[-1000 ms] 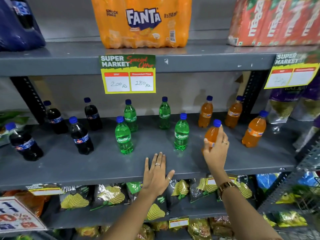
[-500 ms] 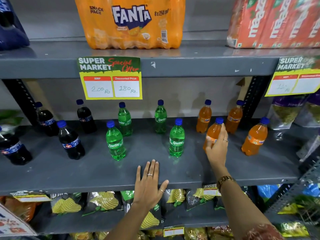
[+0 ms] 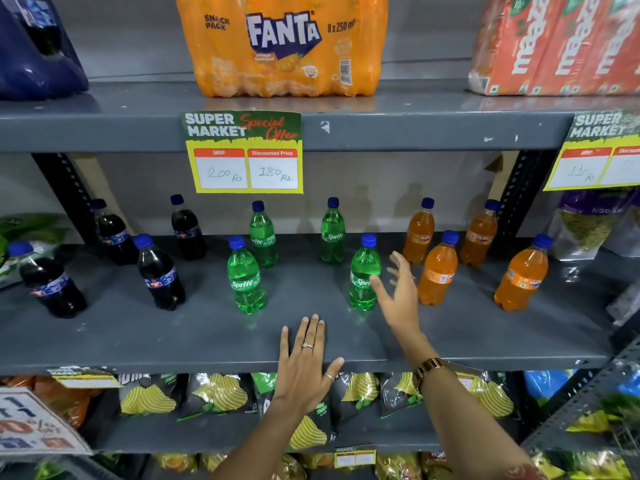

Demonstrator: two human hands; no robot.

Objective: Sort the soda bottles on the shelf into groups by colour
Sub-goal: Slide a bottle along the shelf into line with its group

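On the grey middle shelf [image 3: 173, 337] stand three groups of small blue-capped bottles. Several dark cola bottles [image 3: 160, 273] are at the left, several green Sprite bottles [image 3: 244, 277] in the middle, several orange Fanta bottles [image 3: 437, 270] at the right. My right hand [image 3: 398, 292] hovers open with spread fingers between the front right Sprite bottle [image 3: 362, 271] and the front Fanta bottle, holding nothing. My left hand [image 3: 306, 362] lies flat, palm down, on the shelf's front edge.
The upper shelf carries an orange Fanta multipack [image 3: 284, 46], red Maaza cartons [image 3: 561, 46] and a dark blue pack [image 3: 31, 46]. A price label [image 3: 242, 152] hangs from its edge. Chip bags [image 3: 221, 396] fill the lower shelf. Snack pouches [image 3: 588, 223] stand at the far right.
My right hand has let go of the front Fanta bottle, which now stands further back among the orange group. The hand has drawn left and opened. My left hand stays flat on the shelf.
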